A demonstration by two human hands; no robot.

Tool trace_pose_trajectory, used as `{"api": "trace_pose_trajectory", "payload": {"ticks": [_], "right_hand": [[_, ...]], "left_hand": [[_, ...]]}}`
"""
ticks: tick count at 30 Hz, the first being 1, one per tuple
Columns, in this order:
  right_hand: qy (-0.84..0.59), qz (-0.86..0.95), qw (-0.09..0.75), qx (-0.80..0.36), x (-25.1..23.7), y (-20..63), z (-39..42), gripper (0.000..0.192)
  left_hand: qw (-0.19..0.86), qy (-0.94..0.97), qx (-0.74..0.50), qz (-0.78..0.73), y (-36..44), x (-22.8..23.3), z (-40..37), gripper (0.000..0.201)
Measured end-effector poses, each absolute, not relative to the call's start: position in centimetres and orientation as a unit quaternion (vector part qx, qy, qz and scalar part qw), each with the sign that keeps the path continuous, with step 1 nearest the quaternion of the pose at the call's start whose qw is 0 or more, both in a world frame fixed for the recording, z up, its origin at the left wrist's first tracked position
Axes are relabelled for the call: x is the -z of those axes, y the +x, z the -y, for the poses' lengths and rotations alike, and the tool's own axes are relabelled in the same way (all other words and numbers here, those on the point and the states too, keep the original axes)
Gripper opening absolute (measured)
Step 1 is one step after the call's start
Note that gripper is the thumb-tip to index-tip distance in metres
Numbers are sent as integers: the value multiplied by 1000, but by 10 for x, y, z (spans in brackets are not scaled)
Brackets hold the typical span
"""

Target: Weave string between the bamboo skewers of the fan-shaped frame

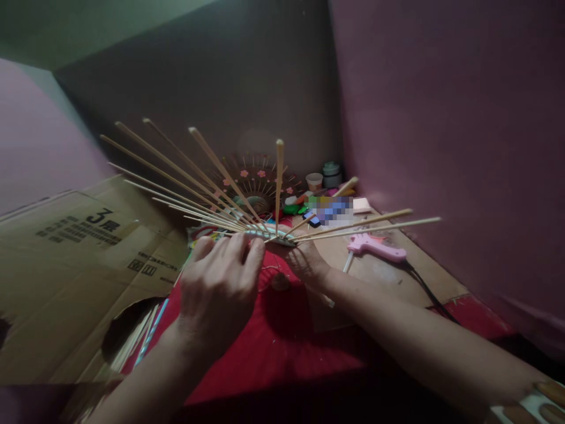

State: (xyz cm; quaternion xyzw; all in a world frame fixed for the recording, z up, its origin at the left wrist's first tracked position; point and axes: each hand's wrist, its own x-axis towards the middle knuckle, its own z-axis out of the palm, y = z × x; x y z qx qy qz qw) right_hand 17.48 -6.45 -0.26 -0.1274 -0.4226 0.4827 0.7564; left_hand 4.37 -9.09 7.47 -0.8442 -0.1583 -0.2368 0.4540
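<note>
My left hand (pixel 223 277) curled at the near-left rim, exact grip hidden; my right (pixel 309 262) clasping from below. Disc (pixel 285 237) just beyond both, held above counter (pixel 273 335), tilted nearly edge-on, long axis crosswise; sticks (pixel 279 182) radiate outward.

Two hands (pixel 217 274) (pixel 305 261), one glue gun (pixel 378 247), one cup (pixel 313 182)

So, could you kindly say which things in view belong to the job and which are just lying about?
In the job:
wooden sticks
pale-rimmed piece they fan out from
probably the pink glue gun, unheld

Apparently lying about:
paper cup
lidded container
cardboard box
</note>
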Motion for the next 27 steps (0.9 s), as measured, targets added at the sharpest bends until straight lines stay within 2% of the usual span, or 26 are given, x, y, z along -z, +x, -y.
{"api": "trace_pose_trajectory", "payload": {"ticks": [7, 18, 27], "right_hand": [[-72, 404, 739, -533, -4, 178, 69, 33], [-107, 411, 747, -512, -5, 181, 65, 36], [-151, 434, 758, -462, -3, 180, 66, 36]], "left_hand": [[462, -840, 262, 109, 39, -66, 78, 17], [408, -838, 346, 108, 24, -67, 92, 30], [427, -840, 319, 101, 36, -63, 83, 14]]}}
